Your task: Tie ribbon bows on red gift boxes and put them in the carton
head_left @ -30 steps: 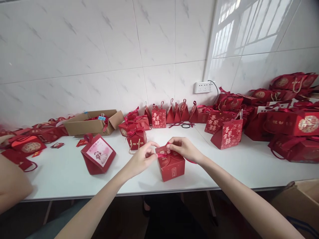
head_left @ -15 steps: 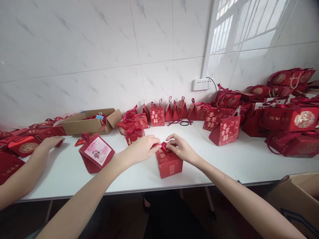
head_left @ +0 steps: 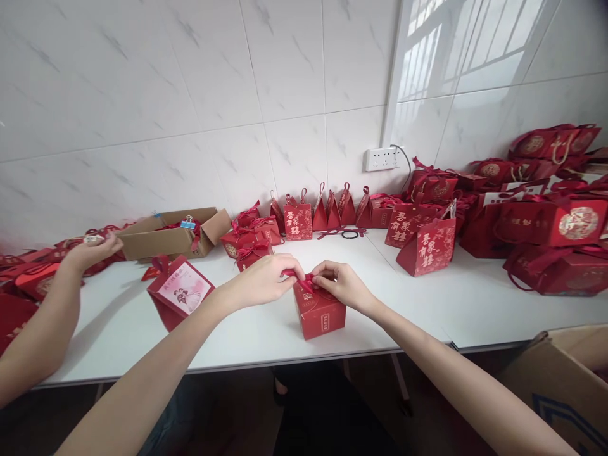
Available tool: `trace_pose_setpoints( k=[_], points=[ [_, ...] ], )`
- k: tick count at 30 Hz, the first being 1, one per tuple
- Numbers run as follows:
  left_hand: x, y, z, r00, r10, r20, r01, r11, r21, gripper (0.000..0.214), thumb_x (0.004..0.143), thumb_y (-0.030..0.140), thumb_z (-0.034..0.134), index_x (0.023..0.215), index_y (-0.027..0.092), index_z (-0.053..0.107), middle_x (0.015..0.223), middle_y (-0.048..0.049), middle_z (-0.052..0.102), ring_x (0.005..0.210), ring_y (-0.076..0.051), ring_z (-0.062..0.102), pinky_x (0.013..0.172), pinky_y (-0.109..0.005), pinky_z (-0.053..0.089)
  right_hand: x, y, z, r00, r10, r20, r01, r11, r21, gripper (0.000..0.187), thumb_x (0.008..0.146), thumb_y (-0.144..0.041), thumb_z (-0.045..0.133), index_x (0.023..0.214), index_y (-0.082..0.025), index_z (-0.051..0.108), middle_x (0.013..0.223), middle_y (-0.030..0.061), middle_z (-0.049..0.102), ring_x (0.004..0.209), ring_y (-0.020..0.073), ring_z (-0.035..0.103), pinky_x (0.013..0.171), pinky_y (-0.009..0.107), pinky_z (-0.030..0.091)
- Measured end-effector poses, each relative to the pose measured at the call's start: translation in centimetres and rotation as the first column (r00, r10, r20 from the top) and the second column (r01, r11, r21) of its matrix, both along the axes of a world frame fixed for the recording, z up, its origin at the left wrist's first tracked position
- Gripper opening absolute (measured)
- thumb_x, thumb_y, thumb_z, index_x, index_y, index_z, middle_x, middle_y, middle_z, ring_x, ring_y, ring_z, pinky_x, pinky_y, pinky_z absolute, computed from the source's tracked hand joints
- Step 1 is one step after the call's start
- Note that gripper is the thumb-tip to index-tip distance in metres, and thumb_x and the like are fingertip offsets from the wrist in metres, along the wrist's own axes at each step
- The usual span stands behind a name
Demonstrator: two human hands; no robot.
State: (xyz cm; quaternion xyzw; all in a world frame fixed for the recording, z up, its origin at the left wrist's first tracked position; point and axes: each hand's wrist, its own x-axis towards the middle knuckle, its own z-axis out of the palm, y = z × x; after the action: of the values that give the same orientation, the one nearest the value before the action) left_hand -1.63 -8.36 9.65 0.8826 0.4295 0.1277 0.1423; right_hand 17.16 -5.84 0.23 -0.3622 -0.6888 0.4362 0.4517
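Observation:
A red gift box [head_left: 323, 320] with gold lettering stands upright near the table's front edge, a red ribbon [head_left: 306, 283] on its top. Closed in a pinch, my left hand [head_left: 273, 278] grips the ribbon at the box's upper left. My right hand [head_left: 342, 285] pinches the same ribbon from the right, its fingers just over the lid. Behind my left hand sits a smaller red box [head_left: 251, 254] with a bow, partly covered. To the left, a triangular red box [head_left: 183, 288] with a pink picture of a couple is partly hidden by my left forearm.
A co-worker's hand [head_left: 97, 248] holds a small item at the far left. An open cardboard box [head_left: 156, 244] stands behind. Red boxes [head_left: 434, 247] and a heap of red gift bags [head_left: 551, 228] fill the right. A large carton [head_left: 565, 380] is at lower right.
My left hand has drawn the ribbon slightly up and left; my right hand keeps its pinch. The co-worker's hand has lifted and now holds a small item.

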Motion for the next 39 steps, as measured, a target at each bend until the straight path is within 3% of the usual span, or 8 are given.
trace_pose_setpoints(
  k=[6, 10, 17, 23, 30, 34, 39],
  points=[
    [1.1, 0.6, 0.1, 0.997, -0.08, 0.016, 0.079, 0.995, 0.053, 0.023, 0.081, 0.015, 0.044, 0.083, 0.021, 0.066, 0.092, -0.0003, 0.067, 0.089, -0.017, 0.058, 0.078, -0.027, 0.043, -0.2, 0.0, 0.1, 1.0, -0.003, 0.029, 0.002, 1.0, 0.031, 0.01, 0.076, -0.023, 0.056, 0.074, -0.017, 0.064, 0.075, 0.001, 0.068, 0.069, 0.0146, 0.061, 0.067, 0.028, 0.046],
    [2.1, 2.0, -0.1, 0.996, -0.045, 0.072, 0.042, 0.998, 0.035, 0.022, 0.08, 0.016, 0.044, 0.087, 0.021, 0.065, 0.094, 0.0001, 0.067, 0.087, -0.017, 0.06, 0.078, -0.028, 0.044, -0.1, 0.1, 0.1, 0.999, 0.005, 0.039, -0.006, 1.0, 0.018, 0.012, 0.074, -0.024, 0.057, 0.069, -0.017, 0.065, 0.072, 0.0007, 0.068, 0.067, 0.0148, 0.059, 0.065, 0.027, 0.045],
    [1.2, 4.1, -3.3, 0.969, 0.034, 0.244, -0.016, 0.997, -0.075, 0.01, 0.079, 0.022, 0.051, 0.082, 0.019, 0.06, 0.09, -0.0016, 0.067, 0.088, -0.018, 0.061, 0.08, -0.03, 0.046, 0.1, 0.1, 0.0, 0.999, -0.033, 0.003, 0.033, 0.999, 0.0, 0.013, 0.072, -0.029, 0.06, 0.07, -0.017, 0.066, 0.074, 0.0021, 0.069, 0.069, 0.0157, 0.061, 0.066, 0.028, 0.046],
    [0.6, 3.2, -6.1, 0.956, 0.038, 0.292, -0.017, 0.997, -0.075, 0.01, 0.077, 0.026, 0.057, 0.08, 0.018, 0.061, 0.09, -0.0038, 0.065, 0.087, -0.019, 0.06, 0.081, -0.032, 0.047, -0.4, -0.1, -0.2, 0.996, -0.078, -0.034, 0.079, 0.997, 0.016, 0.014, 0.073, -0.031, 0.059, 0.071, -0.018, 0.063, 0.076, 0.0022, 0.069, 0.07, 0.0153, 0.06, 0.069, 0.029, 0.046],
    [0.8, 1.6, -7.2, 0.893, 0.01, 0.451, 0.071, 0.984, -0.164, 0.022, 0.08, 0.034, 0.057, 0.088, 0.017, 0.066, 0.109, -0.0091, 0.061, 0.105, -0.023, 0.056, 0.093, -0.035, 0.043, -0.4, -0.4, -0.3, 0.992, -0.123, -0.035, 0.124, 0.992, 0.032, 0.011, 0.074, -0.029, 0.057, 0.07, -0.018, 0.06, 0.074, 0.0013, 0.067, 0.07, 0.0143, 0.059, 0.069, 0.029, 0.046],
    [1.4, 1.5, -7.6, 0.871, 0.098, 0.482, -0.021, 0.986, -0.162, 0.033, 0.088, 0.039, 0.045, 0.076, 0.016, 0.066, 0.104, -0.0087, 0.059, 0.099, -0.02, 0.057, 0.09, -0.033, 0.044, 0.1, -0.4, 0.1, 0.992, -0.125, -0.016, 0.126, 0.991, 0.051, 0.011, 0.074, -0.028, 0.059, 0.07, -0.018, 0.06, 0.073, 0.0012, 0.067, 0.07, 0.0145, 0.059, 0.07, 0.029, 0.046],
    [2.1, 1.4, -7.3, 0.864, 0.166, 0.475, -0.129, 0.986, -0.11, 0.023, 0.084, 0.033, 0.05, 0.076, 0.018, 0.066, 0.087, -0.0054, 0.064, 0.086, -0.02, 0.06, 0.081, -0.032, 0.047, 0.7, -0.3, 0.6, 0.995, -0.096, 0.015, 0.095, 0.994, 0.056, 0.014, 0.074, -0.031, 0.061, 0.07, -0.018, 0.061, 0.071, 0.002, 0.067, 0.068, 0.0152, 0.06, 0.07, 0.03, 0.047]
  ],
)
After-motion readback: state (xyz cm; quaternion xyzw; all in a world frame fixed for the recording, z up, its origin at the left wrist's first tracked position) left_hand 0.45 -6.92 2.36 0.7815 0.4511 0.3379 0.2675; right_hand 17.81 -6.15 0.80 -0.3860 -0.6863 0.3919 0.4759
